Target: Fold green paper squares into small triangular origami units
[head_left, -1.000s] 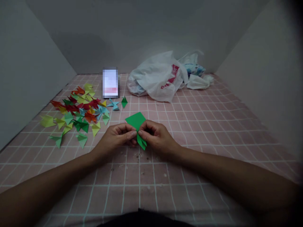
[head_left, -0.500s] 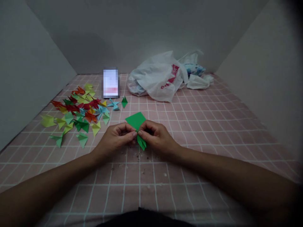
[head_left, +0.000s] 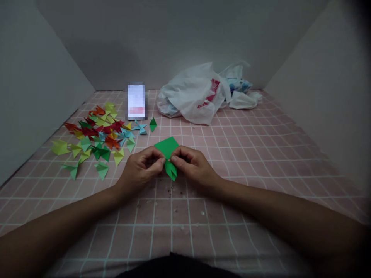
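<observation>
"Green origami paper [head_left: 166, 148] shifts toward nine o'clock since the earlier frame. Who has it?"

"Left hand [head_left: 139, 172] and right hand [head_left: 193, 166], each grip pinched shut on it, above the pink table [head_left: 232, 162]."

Green origami paper [head_left: 167, 147], partly folded, pointed flaps
</observation>
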Demonstrator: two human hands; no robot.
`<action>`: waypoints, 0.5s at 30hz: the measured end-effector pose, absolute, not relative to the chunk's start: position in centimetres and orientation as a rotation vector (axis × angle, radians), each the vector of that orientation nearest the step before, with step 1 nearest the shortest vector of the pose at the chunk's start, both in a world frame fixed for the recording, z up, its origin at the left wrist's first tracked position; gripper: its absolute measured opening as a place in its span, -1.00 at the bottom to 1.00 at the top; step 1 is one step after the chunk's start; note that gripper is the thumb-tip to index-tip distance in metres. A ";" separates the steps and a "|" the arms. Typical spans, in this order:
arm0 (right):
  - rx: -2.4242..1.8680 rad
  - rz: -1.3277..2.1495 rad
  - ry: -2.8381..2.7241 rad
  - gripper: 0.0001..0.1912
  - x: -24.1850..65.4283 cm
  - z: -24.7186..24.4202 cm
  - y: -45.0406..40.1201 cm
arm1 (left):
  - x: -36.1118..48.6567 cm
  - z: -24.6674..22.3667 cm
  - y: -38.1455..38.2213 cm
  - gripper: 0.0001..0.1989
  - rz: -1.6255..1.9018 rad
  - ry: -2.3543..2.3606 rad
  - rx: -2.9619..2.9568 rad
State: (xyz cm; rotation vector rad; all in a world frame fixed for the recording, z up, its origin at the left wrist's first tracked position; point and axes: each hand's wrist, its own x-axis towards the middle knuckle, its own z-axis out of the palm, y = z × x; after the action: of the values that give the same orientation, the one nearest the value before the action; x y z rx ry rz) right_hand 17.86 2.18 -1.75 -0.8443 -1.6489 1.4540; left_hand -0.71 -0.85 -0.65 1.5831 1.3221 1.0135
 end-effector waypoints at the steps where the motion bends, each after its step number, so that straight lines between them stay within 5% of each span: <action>1: -0.834 1.443 -1.615 -0.79 17.9 -1.7 2.1 | -0.7 -0.6 -0.9 -0.86 1.053 1.368 1.598; 7: -0.893 1.339 -1.650 -0.65 17.8 -1.6 1.3 | -0.5 -0.6 -1.1 -0.91 1.204 1.569 1.765; 15: -0.938 1.174 -1.728 -0.84 17.7 -2.5 1.5 | -0.3 -1.1 -1.3 -0.90 1.226 1.486 1.866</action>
State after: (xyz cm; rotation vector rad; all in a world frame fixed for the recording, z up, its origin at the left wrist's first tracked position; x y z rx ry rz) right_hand 17.74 1.46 -2.54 -0.9384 -1.7282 1.1741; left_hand -0.33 -1.32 -1.12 1.8660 1.4855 1.2259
